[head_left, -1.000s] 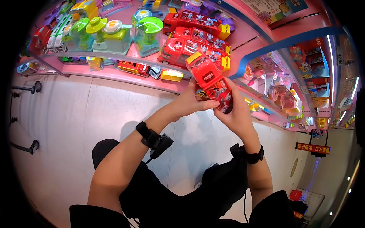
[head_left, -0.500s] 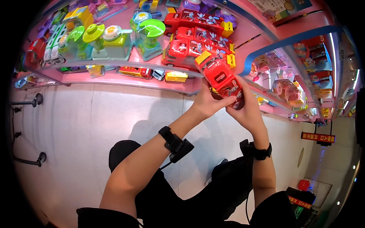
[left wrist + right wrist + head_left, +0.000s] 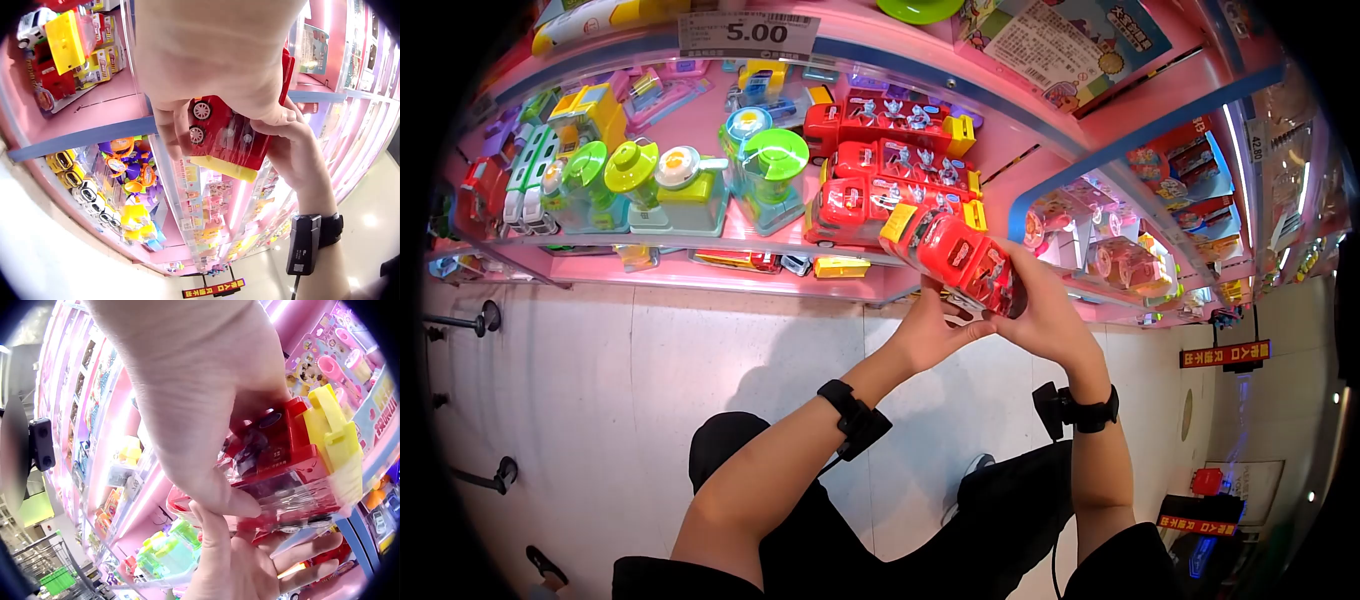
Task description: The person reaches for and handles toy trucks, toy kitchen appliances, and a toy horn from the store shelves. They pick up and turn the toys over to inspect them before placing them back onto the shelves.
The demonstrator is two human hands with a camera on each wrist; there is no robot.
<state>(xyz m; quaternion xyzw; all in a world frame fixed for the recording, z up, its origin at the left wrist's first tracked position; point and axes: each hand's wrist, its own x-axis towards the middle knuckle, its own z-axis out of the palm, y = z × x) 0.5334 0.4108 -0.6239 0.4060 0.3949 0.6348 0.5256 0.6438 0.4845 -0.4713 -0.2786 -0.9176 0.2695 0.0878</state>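
A red toy truck (image 3: pixel 955 250) with a yellow end piece (image 3: pixel 334 425) is held tilted in front of the shelf, clear film around part of it. My right hand (image 3: pixel 1045 305) grips its near end, thumb along the side. Just below is my left hand (image 3: pixel 930 335), its thumb close to the right thumb. In the right wrist view the left fingers (image 3: pixel 309 553) stretch out loosely under the truck. Wheels (image 3: pixel 201 110) on the truck's side show in the left wrist view. Similar red toy trucks (image 3: pixel 890 205) stand on the shelf just behind.
Green and yellow toy juicers (image 3: pixel 775 165) stand left of the trucks on the pink shelf (image 3: pixel 700 85). A 5.00 price label (image 3: pixel 750 35) hangs above. More toys fill the lower shelf and the right-hand bays (image 3: pixel 1200 180). Metal rack legs (image 3: pixel 465 320) stand at the left on the pale floor (image 3: pixel 670 350).
The head view has tipped up, bringing the price label into sight. The left hand has loosened and dropped slightly from the truck's side, while the right keeps its grip; the truck has turned a little.
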